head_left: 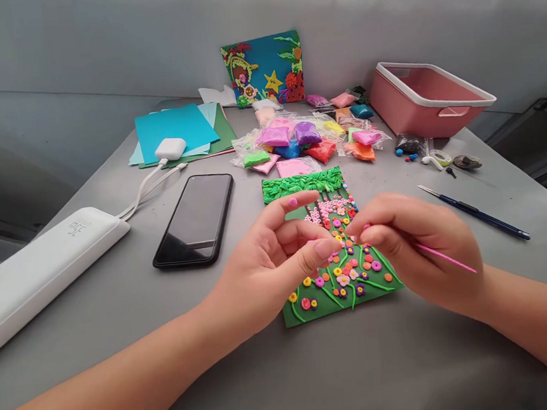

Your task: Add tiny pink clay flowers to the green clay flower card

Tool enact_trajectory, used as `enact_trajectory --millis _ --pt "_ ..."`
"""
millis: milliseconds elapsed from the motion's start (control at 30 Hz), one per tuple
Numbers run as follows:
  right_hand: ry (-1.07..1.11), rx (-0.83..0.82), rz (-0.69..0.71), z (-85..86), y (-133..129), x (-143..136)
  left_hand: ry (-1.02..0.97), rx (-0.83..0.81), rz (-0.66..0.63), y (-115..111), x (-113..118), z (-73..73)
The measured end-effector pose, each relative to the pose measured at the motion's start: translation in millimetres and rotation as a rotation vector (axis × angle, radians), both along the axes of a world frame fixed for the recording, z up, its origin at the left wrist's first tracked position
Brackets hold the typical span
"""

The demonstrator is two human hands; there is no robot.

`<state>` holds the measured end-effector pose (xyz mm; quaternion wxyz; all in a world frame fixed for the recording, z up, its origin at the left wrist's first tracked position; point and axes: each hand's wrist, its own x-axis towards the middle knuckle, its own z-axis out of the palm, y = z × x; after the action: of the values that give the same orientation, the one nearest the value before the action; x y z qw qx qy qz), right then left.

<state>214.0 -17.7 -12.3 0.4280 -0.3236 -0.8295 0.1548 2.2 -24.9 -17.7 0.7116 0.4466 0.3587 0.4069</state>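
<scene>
My left hand [271, 259] is raised over the near left part of a green clay picture [290, 312]. Its thumb and a finger come together in a pinch, and what lies between them is too small to make out. A small pink clay dot [293, 202] rests on one of its raised fingers. Close by on the right, my right hand [421, 249] is closed around a thin pink stick-like tool [445, 259], whose tip is hidden by the fingers. Clay flowers, green stems and a leafy green band [303, 183] cover the picture, partly hidden by both hands.
Behind lie several clay packets [274, 136], a propped sea-scene clay picture [265, 59] and a pink basket [418, 106]. A craft knife [475, 213] lies right. A phone [195, 218], power bank [44, 270], white charging case [171, 149] and coloured sheets [175, 127] are left.
</scene>
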Motion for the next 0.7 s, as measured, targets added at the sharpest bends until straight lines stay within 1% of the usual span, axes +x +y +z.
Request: enact_trajectory --millis 67,200,300,433,500,600,700 --pt "-0.031 0.013 0.041 0.2 -0.3 0.7 0.005 -0.008 -0.01 -0.2 -0.3 1.0" --pt "-0.034 0.073 0.036 1.9 -0.8 2.1 0.021 -0.005 -0.033 -0.5 0.4 -1.4" --pt "-0.048 0.061 0.053 3.4 -0.6 2.4 0.005 0.032 -0.073 -0.5 1.2 -4.2" --pt "-0.036 0.094 0.007 4.3 0.0 2.1 -0.006 0.065 -0.085 0.1 1.3 -4.4" --pt "-0.039 0.104 0.012 4.2 0.1 2.0 -0.015 0.042 -0.107 0.3 1.2 -4.5" --pt "-0.045 0.092 0.057 3.9 0.0 1.6 -0.017 -0.01 -0.153 -0.1 1.5 -6.3" --pt "-0.038 0.103 0.03 3.9 -0.4 0.7 -0.047 -0.01 -0.155 -1.2 1.8 -7.9"
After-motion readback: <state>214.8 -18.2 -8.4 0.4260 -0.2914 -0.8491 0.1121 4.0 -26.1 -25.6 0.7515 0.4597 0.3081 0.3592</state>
